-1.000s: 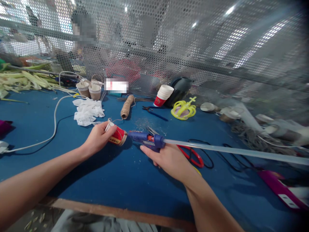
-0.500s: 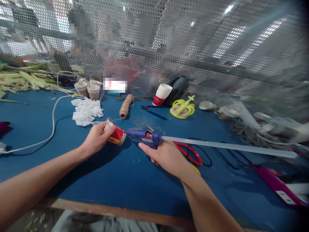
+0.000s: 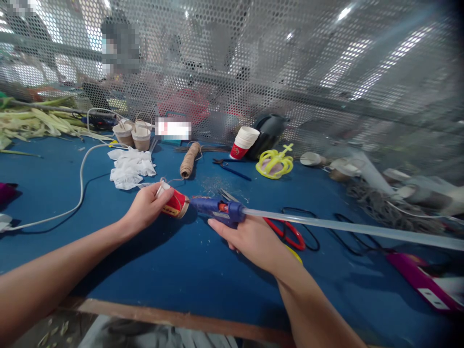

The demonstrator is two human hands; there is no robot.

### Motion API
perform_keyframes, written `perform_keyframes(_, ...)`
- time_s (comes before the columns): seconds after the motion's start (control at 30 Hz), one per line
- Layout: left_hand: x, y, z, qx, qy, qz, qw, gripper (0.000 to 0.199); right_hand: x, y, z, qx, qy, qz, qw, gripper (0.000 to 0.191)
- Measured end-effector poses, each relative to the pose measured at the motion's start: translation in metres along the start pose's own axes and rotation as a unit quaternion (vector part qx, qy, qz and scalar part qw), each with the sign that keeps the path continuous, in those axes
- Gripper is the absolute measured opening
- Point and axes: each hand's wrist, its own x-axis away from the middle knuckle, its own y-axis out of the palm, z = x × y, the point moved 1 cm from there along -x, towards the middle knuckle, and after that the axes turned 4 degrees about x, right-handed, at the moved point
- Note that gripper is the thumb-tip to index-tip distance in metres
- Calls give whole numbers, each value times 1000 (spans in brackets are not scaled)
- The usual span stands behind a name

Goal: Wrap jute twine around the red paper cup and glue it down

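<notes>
The left hand (image 3: 148, 207) grips the cup (image 3: 177, 203), the right hand (image 3: 251, 238) the glue gun (image 3: 210, 207); its nozzle, perhaps touching, needs steadiness.

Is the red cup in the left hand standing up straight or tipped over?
Tipped. The red cup slants sideways in the left hand, with one end facing the blue glue gun instead of pointing straight down.

Red paper cup (image 3: 176, 203) tipped sideways, blue glue gun (image 3: 210, 207) pointed at its end, perhaps touching
</notes>
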Motion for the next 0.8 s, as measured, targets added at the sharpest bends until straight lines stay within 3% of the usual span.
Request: perform_keyframes(0.8,0,0,0,-10,4,4,1000,29,4,0,-2,44,4,-16,999,25)
